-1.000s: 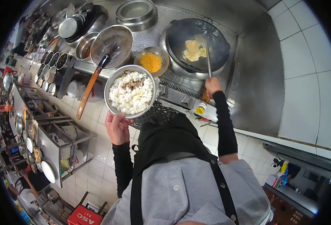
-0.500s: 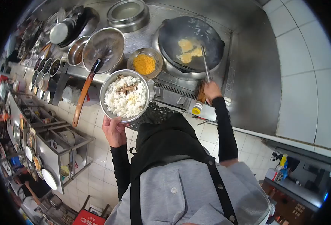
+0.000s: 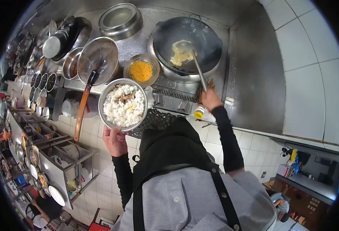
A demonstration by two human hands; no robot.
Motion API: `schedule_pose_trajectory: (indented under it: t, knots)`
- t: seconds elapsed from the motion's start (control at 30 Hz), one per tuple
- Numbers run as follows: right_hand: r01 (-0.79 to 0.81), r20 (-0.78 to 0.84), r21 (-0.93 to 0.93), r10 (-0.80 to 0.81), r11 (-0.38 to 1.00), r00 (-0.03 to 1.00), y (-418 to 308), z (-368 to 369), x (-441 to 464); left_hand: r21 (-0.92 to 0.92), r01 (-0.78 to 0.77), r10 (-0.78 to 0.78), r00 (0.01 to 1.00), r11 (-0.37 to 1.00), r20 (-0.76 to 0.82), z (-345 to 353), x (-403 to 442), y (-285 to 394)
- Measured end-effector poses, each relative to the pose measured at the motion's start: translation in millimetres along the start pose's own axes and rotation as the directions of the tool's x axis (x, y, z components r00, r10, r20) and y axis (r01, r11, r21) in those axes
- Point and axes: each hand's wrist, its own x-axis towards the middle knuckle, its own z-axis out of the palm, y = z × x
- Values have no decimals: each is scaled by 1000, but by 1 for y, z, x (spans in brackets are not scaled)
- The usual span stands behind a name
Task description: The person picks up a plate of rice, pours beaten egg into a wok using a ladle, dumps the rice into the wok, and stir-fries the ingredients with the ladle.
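At a steel stove seen from above, a person in a grey shirt and black apron works with both hands. The left hand (image 3: pixel 115 141) grips the near rim of a metal bowl (image 3: pixel 123 105), thumb over the edge — the bowl holds white rice (image 3: pixel 124 111) topped with some brown pieces. The right hand (image 3: pixel 211 100) is closed around the handle of a metal ladle (image 3: pixel 199 71), which reaches into a dark wok (image 3: pixel 208 46) on the burner; its head touches soft yellow egg (image 3: pixel 181 52) inside. Just beyond the bowl sits a perforated dish (image 3: pixel 155 65) of orange-yellow bits (image 3: pixel 141 71). To its left is a wide strainer (image 3: pixel 98 57) with a long wooden handle (image 3: pixel 81 113) — beside it, a smaller pot (image 3: pixel 70 64). A yellow-capped bottle (image 3: pixel 199 111) lies near the right hand.
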Motion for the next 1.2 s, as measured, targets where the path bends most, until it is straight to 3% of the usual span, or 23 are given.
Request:
schedule_pose_trajectory:
  t: [0.07,0.13,0.2,0.33,0.47,0.6,0.67,0.73,0.87,0.9,0.93,0.97,1.0,1.07,1.13,1.2]
  knots:
    - [-132,160,124,112,983,981,0,10,43,-9,9,-9,999,1000,31,2,2,-1]
    - [-280,136,359,247,891,960,-17,22,60,-11,15,-15,998,1000,67,-2,7,-1]
    - [-295,241,382,214,876,947,-24,26,56,-4,18,-18,999,1000,50,-2,7,1]
    - [109,-25,98,-107,989,994,10,42,-8,-39,18,-18,1000,999,0,4,0,1]
    - [-16,107,-5,16,1000,994,20,7,-28,-73,8,-8,1000,997,-6,3,-4,2]
    - [-209,180,174,178,962,967,11,6,39,-56,27,-25,999,998,24,1,2,1]
    - [-187,94,234,169,954,981,12,30,71,-51,23,-21,999,998,47,-2,5,-1]
    - [-410,257,326,337,852,906,-19,14,60,-47,20,-17,998,999,64,-1,6,-1]
    - [30,27,148,-35,989,999,16,46,8,-56,10,-9,1000,998,22,0,3,-3]
    - [32,32,121,-36,992,999,10,32,-18,-57,4,-4,1000,998,3,0,1,-3]
    - [-79,143,100,65,992,988,1,10,-36,-55,-4,3,1000,998,-14,0,0,-3]
    - [-50,126,43,44,998,991,10,5,-46,-57,-5,4,1000,998,-30,-1,-1,-5]
    - [-331,304,132,280,934,911,-18,-30,-49,-57,-7,5,999,998,-40,-2,-1,-7]
    - [-52,50,-16,53,998,997,43,9,-23,-54,1,-2,1000,999,-22,-4,0,-7]
    - [173,-74,-54,-177,983,981,69,34,24,-54,18,-17,999,998,27,-3,3,-6]
    - [-32,58,217,20,976,998,53,42,63,-55,18,-15,998,998,55,0,7,-5]
